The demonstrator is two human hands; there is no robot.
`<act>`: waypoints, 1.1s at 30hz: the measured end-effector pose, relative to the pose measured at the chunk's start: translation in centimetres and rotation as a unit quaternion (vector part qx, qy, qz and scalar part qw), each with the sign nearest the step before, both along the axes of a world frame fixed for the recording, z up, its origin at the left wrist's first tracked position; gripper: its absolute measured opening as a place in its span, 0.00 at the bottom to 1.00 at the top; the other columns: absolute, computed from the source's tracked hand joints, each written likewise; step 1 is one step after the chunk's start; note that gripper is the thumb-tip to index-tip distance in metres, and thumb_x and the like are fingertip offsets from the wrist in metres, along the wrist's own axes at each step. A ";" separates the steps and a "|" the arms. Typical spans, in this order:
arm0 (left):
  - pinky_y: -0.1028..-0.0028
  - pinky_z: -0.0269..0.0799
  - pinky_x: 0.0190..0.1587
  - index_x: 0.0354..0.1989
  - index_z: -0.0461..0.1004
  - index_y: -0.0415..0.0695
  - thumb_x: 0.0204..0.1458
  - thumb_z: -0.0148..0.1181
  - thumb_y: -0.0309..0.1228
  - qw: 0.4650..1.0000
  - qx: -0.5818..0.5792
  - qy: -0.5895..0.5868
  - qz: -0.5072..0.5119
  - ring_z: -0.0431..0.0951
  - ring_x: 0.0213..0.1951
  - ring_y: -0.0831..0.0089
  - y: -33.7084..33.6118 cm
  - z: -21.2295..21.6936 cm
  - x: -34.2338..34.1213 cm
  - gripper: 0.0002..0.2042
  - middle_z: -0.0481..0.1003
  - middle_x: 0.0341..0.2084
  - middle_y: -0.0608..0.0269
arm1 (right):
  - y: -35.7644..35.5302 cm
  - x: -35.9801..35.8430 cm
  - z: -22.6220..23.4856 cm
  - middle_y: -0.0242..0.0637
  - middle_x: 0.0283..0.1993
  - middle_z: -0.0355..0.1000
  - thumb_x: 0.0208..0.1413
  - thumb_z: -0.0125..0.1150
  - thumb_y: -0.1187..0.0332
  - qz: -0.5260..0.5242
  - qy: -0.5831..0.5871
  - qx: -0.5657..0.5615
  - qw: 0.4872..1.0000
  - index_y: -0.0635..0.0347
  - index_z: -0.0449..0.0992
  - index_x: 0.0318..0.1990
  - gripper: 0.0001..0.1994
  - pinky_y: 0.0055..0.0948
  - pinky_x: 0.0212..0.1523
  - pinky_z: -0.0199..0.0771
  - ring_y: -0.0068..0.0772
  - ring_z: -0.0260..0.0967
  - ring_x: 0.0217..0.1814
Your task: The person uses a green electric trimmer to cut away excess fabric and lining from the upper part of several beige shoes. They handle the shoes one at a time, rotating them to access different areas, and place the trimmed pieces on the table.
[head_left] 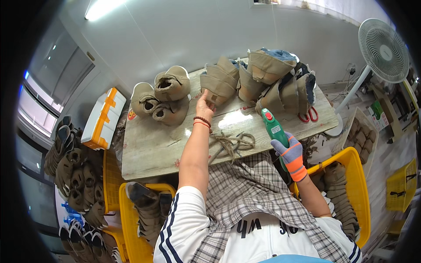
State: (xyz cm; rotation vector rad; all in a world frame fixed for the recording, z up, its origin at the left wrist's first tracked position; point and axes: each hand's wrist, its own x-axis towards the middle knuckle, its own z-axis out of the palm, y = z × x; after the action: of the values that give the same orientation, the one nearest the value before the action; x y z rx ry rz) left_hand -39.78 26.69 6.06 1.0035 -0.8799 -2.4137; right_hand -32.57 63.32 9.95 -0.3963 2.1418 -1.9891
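Note:
My bare left hand [208,105], with beaded and red bracelets at the wrist, grips the near lower edge of a nested stack of khaki fabric shoe uppers [218,83] on the table. In my right hand [291,153], which wears a grey and orange glove, is a green handheld power tool [275,129] with a red button. Its tip points toward another stack of khaki uppers [285,96] at the back right. A tangle of khaki strips or cords [230,144] lies on the table between my arms. Some fingertips of my left hand are hidden.
The table [149,144] also bears several khaki uppers [169,94] at left and red-handled scissors [308,115] at right. Yellow crates of uppers flank me, one at right [362,188]. A white fan [383,52] stands at back right; a white-orange box [103,118] is at left.

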 end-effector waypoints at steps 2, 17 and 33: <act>0.67 0.59 0.51 0.44 0.71 0.45 0.47 0.65 0.40 0.998 -0.057 0.027 0.015 0.69 0.46 0.68 0.9 0.1 -0.2 0.19 0.72 0.46 0.64 | -0.4 0.0 -0.5 0.32 0.33 0.74 0.45 0.71 0.63 0.001 0.023 0.014 1.000 0.66 0.73 0.45 0.22 0.20 0.34 0.70 0.17 0.67 0.31; 0.57 0.65 0.57 0.50 0.66 0.35 0.60 0.44 0.34 0.968 0.030 0.242 0.061 0.71 0.51 0.55 0.4 8.8 22.6 0.16 0.71 0.48 0.48 | -2.0 1.9 0.9 0.43 0.28 0.74 0.34 0.75 0.56 0.052 0.438 0.171 0.881 0.59 0.74 0.47 0.31 0.33 0.29 0.72 0.44 0.71 0.26; 0.53 0.66 0.56 0.48 0.66 0.34 0.62 0.40 0.33 0.958 0.148 0.244 0.035 0.71 0.51 0.53 -1.2 5.2 26.0 0.15 0.71 0.47 0.44 | -1.7 3.3 1.1 0.41 0.25 0.72 0.33 0.75 0.57 0.113 0.504 0.170 0.839 0.62 0.72 0.47 0.31 0.30 0.25 0.70 0.40 0.70 0.22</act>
State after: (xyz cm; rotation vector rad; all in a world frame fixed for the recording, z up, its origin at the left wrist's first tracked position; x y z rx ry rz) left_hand -13.76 25.45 11.23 0.4709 -0.3112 -2.6041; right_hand -29.28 61.61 11.03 -1.8467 2.6963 -1.2931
